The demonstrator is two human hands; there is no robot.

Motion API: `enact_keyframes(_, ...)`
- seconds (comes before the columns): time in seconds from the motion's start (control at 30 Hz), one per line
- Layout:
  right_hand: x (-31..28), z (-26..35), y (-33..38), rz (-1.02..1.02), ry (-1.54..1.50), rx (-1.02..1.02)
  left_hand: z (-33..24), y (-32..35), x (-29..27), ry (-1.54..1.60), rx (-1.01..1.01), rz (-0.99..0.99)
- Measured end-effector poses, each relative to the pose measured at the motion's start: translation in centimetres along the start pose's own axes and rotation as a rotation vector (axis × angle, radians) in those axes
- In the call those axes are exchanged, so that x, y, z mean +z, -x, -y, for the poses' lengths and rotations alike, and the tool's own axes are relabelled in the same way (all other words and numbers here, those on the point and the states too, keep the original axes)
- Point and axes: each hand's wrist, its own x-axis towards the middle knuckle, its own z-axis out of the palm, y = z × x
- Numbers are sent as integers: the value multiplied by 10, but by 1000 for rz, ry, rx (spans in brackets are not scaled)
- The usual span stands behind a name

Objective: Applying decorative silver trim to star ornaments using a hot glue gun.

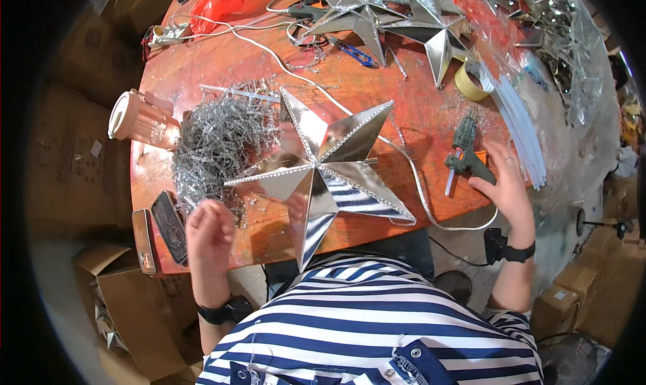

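Note:
A shiny silver five-pointed star (pixel 336 146) with beaded silver trim along its ridges lies on the table in front of me. My left hand (pixel 210 233) is left of it, fingertips curled together at the near edge of a heap of silver tinsel (pixel 215 139); anything pinched in them is too small to make out. On the right, a dark green glue gun (pixel 464 139) rests on the table with a clear glue stick. Around the end of its handle, my right hand (pixel 509 186) has thumb and fingers spread apart, not closed on it.
Further silver stars (pixel 360 15) lie at the back. A tape roll (pixel 471 82) and pale glue sticks (pixel 518 126) are at the right. At left stand a pink lidded jug (pixel 142 119) and a phone (pixel 168 227). A white cord (pixel 420 190) curves across the table.

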Motion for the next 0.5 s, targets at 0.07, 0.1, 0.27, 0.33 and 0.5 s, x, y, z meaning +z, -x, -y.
enact_keyframes(0.07, 8, 0, -8, 117, -172, 84, 17, 15, 13, -5, -81, 73)
enact_keyframes(0.1, 9, 0, -11, 78, -83, -3, 19, 21, 24, -80, -145, 112)
enact_keyframes(0.27, 0, 0, -24, -16, 72, -171, 29, 22, 57, -74, -295, 402)
enact_keyframes(0.33, -8, 8, -25, -93, 117, -183, 32, 19, 65, -110, -290, 501)
enact_keyframes(0.5, -42, 85, -27, -240, -351, -45, 33, 13, 78, -59, -196, 607)
